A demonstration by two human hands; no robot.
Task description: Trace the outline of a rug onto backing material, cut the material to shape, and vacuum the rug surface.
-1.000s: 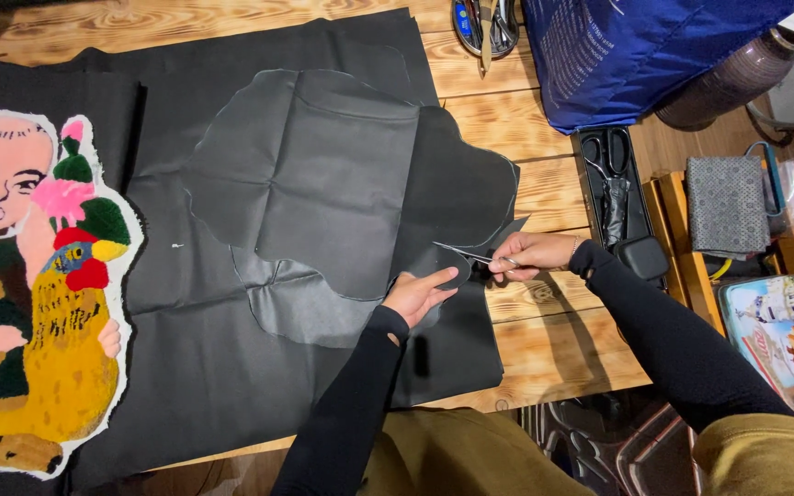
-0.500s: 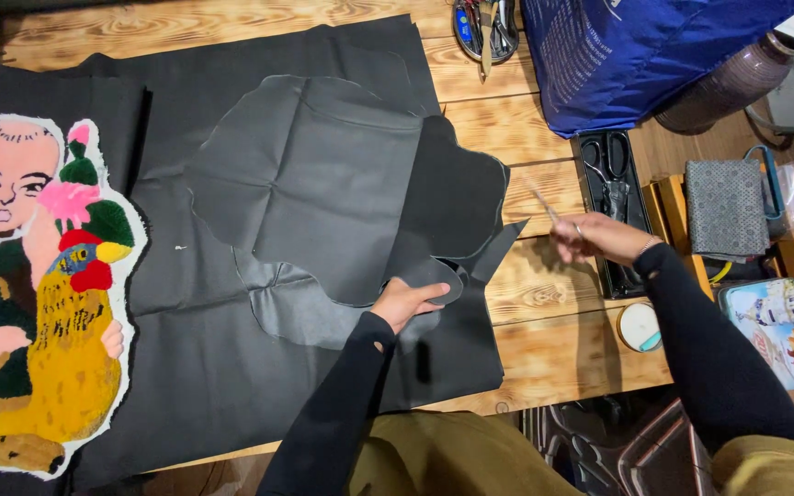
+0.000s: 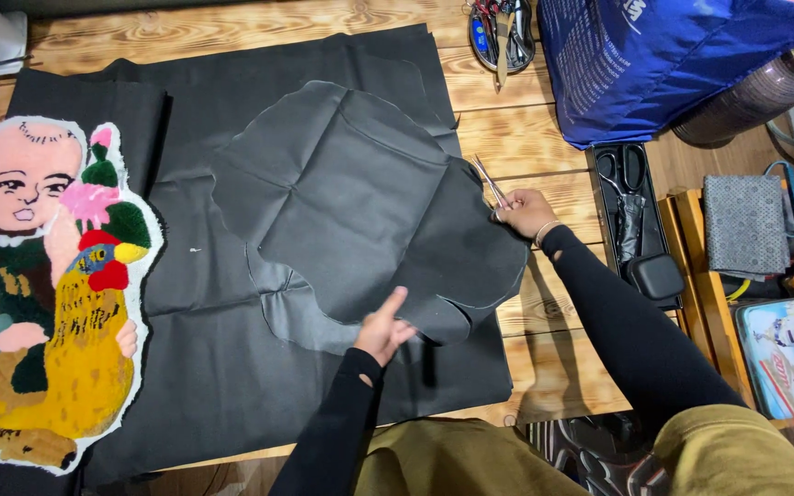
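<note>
While right hand [image 3: 524, 211] grips scissors [image 3: 488, 181] | left hand [image 3: 382, 331] flat on black fabric [image 3: 360, 211] | tufted rug [image 3: 43, 294] leftward

Both arms reach forward in long black sleeves, bare from the wrist on. Left hand [image 3: 384, 329]: palm down, fingers together and pointing up-left, thumb spread to the side, flat and holding nothing. Right hand [image 3: 525, 210]: ahead and to the right of the left, well apart from it, fingers curled into a closed grip, forearm running back toward the lower right.
</note>
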